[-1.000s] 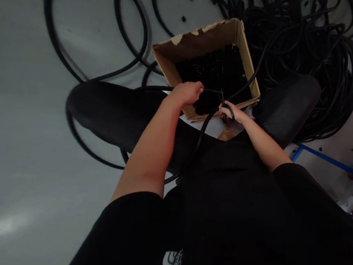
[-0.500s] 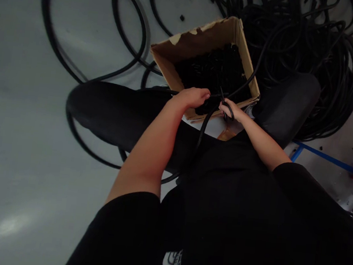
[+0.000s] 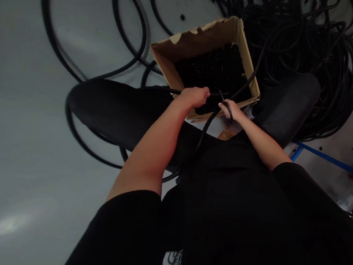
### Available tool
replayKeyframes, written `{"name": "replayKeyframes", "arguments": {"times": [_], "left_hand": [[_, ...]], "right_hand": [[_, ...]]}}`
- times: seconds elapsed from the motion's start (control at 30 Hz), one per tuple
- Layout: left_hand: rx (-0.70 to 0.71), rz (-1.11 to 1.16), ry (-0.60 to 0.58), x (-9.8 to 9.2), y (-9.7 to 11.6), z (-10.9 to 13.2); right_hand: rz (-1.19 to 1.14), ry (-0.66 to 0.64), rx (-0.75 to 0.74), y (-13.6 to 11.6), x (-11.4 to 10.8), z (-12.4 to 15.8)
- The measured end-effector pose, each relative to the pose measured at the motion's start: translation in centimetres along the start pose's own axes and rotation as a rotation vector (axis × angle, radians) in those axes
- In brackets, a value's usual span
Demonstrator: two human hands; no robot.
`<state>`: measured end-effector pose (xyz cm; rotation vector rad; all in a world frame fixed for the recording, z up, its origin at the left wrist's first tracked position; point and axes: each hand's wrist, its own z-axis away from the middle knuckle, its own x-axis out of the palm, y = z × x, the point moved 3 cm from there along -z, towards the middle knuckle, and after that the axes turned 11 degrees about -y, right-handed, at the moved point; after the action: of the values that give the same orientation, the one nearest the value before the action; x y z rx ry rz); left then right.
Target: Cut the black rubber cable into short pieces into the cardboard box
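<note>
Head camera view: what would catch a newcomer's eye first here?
A torn-edged brown cardboard box filled with black pieces sits at top centre, beside a big tangled heap of black cable. At the box's near edge, the bare left hand and right hand grip a thin black cable.

Black cable: rubber or soft plastic, smooth, with a faint sheen along the coils. Cardboard box: brown, matt paper surface, its top layer torn rough along one rim. Floor: grey, smooth, painted-looking, glossy where a pale patch of light reflects. Trousers: black cloth, matt. Shirt sleeve: black cloth, equally matt. Blue bar: smooth coloured finish; base material too small to tell.
</note>
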<state>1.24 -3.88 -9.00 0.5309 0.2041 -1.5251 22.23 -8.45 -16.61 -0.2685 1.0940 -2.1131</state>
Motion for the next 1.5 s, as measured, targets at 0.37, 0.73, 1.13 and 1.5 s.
{"name": "replayKeyframes", "arguments": {"times": [0.37,0.73,1.13,1.5], "left_hand": [[-0.015,0.076,0.082,-0.5,-0.4,-0.3],[0.064,0.037,0.026,-0.1,1.0,0.3],[0.087,0.038,0.020,0.2,0.9,-0.1],[0.056,0.032,0.028,0.2,1.1,-0.1]], "right_hand": [[-0.186,-0.039,0.076,1.0,1.0,-1.0],[-0.169,-0.064,-0.106,3.0,1.7,-2.9],[-0.161,-0.064,0.055,-0.7,0.7,-0.1],[-0.026,0.043,0.086,-2.0,0.1,1.0]]}}
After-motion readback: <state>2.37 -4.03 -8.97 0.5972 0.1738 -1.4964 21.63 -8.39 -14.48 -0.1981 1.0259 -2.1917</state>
